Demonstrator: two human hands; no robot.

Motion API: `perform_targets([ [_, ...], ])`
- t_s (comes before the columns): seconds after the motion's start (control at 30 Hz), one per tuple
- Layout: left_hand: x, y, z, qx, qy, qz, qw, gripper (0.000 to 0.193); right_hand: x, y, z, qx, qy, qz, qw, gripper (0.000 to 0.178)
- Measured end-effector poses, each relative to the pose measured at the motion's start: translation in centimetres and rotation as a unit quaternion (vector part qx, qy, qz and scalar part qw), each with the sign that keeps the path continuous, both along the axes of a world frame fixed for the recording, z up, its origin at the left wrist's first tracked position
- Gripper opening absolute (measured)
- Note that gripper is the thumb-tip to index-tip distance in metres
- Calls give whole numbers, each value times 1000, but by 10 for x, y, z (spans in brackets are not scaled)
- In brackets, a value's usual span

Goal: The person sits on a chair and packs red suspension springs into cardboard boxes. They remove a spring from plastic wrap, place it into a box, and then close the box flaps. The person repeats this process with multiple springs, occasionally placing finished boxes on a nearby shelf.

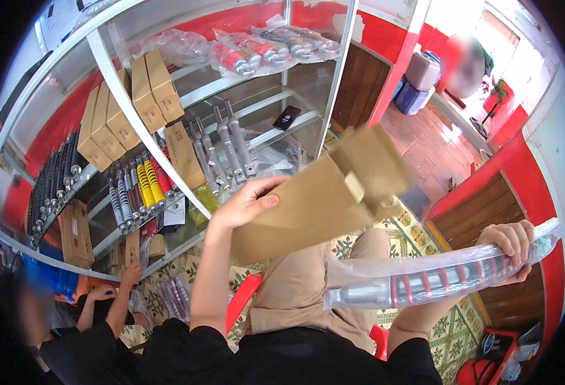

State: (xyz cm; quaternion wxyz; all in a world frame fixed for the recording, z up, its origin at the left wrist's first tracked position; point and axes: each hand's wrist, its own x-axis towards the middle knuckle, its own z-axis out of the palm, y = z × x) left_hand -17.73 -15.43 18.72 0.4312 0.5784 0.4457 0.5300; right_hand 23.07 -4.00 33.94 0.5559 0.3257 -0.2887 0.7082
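Observation:
My left hand (245, 204) is closed on a long brown cardboard box (305, 221), held tilted above my lap. The box's end flaps stand unfolded at its upper right and are blurred; its inside is hidden. To the right, my right hand (508, 247) grips one end of a shock absorber (423, 287) with a red spring, wrapped in clear plastic. The shock absorber lies roughly level above my right thigh, its free end pointing toward the box but apart from it.
A glass-shelved rack (225, 90) ahead holds spring shock absorbers (138, 186), grey fork-like tubes (231, 144), brown boxes (106, 122) and a phone (287, 118). At lower left, a co-worker's hand (130, 274) is near the rack's bottom. A red chair (243, 300) is under me.

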Motion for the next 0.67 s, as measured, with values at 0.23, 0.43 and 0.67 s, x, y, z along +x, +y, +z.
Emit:
perform_targets([
  [0.23,-11,9,-35,-199,81,-277,937,52,28,13,13,13,97,57,994,42],
  [0.43,17,31,-46,-140,23,-381,914,83,29,11,1,4,79,9,997,40],
  [0.67,31,34,-54,-169,22,-386,907,73,18,26,-21,110,33,2,993,42],
])
